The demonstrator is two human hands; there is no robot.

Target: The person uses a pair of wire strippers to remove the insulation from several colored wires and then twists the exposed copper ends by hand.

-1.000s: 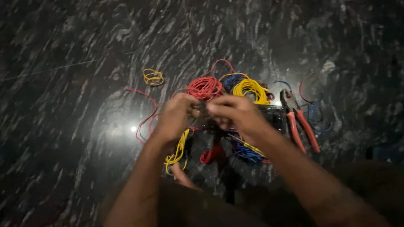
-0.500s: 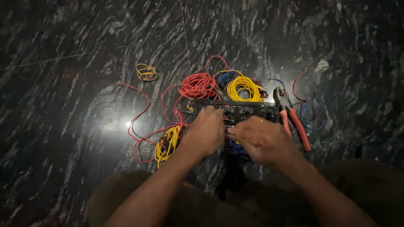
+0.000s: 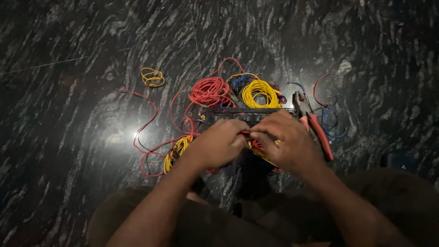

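My left hand (image 3: 218, 144) and my right hand (image 3: 286, 139) meet over a black rectangular board (image 3: 247, 113) lying on the dark stone floor. Both pinch a short red wire (image 3: 246, 134) between their fingertips, close to the board's near edge. Yellow wire (image 3: 263, 153) shows under my right hand. What the palms cover is hidden.
Behind the board lie a red wire coil (image 3: 209, 91), a yellow coil (image 3: 260, 93) and blue wire (image 3: 241, 80). A small yellow loop (image 3: 152, 77) sits far left. Red-handled pliers (image 3: 317, 132) lie at the right. Loose red wire (image 3: 148, 123) and a yellow bundle (image 3: 177, 148) trail left.
Both hands have come down from in front of the coils toward me and now rest at the board's near edge. The view has shifted slightly.
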